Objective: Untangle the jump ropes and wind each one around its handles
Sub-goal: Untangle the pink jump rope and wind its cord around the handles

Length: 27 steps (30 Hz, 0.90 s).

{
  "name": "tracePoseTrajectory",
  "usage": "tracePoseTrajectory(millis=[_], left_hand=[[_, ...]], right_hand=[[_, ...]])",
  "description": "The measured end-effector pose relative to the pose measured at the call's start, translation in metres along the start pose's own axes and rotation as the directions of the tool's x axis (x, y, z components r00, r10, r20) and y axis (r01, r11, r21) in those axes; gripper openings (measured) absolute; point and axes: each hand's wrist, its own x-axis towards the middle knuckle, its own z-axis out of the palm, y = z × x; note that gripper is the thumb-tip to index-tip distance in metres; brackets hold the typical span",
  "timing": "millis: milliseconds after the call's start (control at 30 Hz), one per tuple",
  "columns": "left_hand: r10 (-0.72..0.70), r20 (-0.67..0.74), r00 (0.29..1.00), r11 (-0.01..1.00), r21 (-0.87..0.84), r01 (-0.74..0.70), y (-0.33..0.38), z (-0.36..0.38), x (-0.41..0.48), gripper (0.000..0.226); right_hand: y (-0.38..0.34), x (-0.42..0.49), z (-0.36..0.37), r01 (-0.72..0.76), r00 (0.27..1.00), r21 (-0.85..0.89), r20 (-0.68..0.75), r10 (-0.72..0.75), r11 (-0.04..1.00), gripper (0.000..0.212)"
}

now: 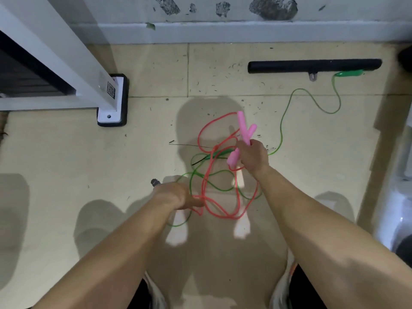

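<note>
The tiled floor (66, 152) is bounded at far left by a white metal frame foot (110, 101). The grip of the left hand (176, 196) is closed on a loop of the thin red plastic jump rope (199, 137), which is crossed mid-floor by the thin green plastic jump rope (281, 130). Two pink stick-shaped handles (244, 132) are clasped in the grip of the right hand (254, 158). If the loops are pulled hard, the tangle could be tightened and the far green handle (349, 73) dragged from beside the long black bar (314, 65). Bare floor is left at near left.
</note>
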Motion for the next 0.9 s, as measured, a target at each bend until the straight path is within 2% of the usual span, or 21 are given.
tracePoseTrajectory(millis=[100, 167, 200, 267, 333, 400, 467, 600, 767, 900], left_hand=[[-0.024, -0.250, 0.968, 0.990, -0.138, -0.011, 0.007, -0.019, -0.029, 0.046], [0.014, -0.387, 0.922, 0.950, -0.282, -0.133, 0.015, -0.035, -0.051, 0.030], [0.046, -0.431, 0.901, 0.899, -0.375, -0.225, 0.020, -0.045, -0.064, 0.026], [0.132, -0.478, 0.869, 0.723, -0.554, -0.414, 0.034, -0.065, -0.097, 0.022], [0.255, -0.457, 0.852, 0.549, -0.657, -0.517, 0.045, -0.083, -0.139, 0.025], [0.384, -0.418, 0.823, 0.467, -0.681, -0.564, 0.052, -0.095, -0.180, 0.030], [0.435, -0.453, 0.778, 0.424, -0.659, -0.621, 0.055, -0.103, -0.215, 0.039], [0.430, -0.571, 0.700, 0.305, -0.638, -0.707, 0.053, -0.115, -0.273, 0.032], [0.354, -0.653, 0.670, 0.022, -0.710, -0.704, 0.043, -0.121, -0.322, 0.018], [0.351, -0.674, 0.650, -0.009, -0.696, -0.718, 0.044, -0.115, -0.338, 0.013]], right_hand=[[-0.012, -0.024, -0.031, 0.052, 0.996, 0.047, 0.065, -0.055, 0.998, 0.017], [-0.027, -0.047, -0.051, 0.098, 0.984, 0.048, 0.142, -0.104, 0.994, 0.016], [-0.037, -0.061, -0.060, 0.121, 0.975, 0.049, 0.183, -0.128, 0.991, 0.016], [-0.060, -0.092, -0.078, 0.166, 0.952, 0.048, 0.252, -0.173, 0.985, 0.016], [-0.085, -0.125, -0.093, 0.212, 0.933, 0.054, 0.288, -0.218, 0.976, 0.016], [-0.112, -0.159, -0.108, 0.253, 0.919, 0.085, 0.290, -0.267, 0.964, 0.016], [-0.135, -0.191, -0.122, 0.281, 0.915, 0.143, 0.258, -0.310, 0.949, 0.015], [-0.169, -0.246, -0.148, 0.374, 0.888, 0.194, 0.209, -0.410, 0.907, 0.022], [-0.178, -0.285, -0.162, 0.516, 0.837, 0.086, 0.158, -0.523, 0.852, 0.041], [-0.172, -0.297, -0.153, 0.537, 0.834, 0.076, 0.098, -0.543, 0.840, 0.047]])
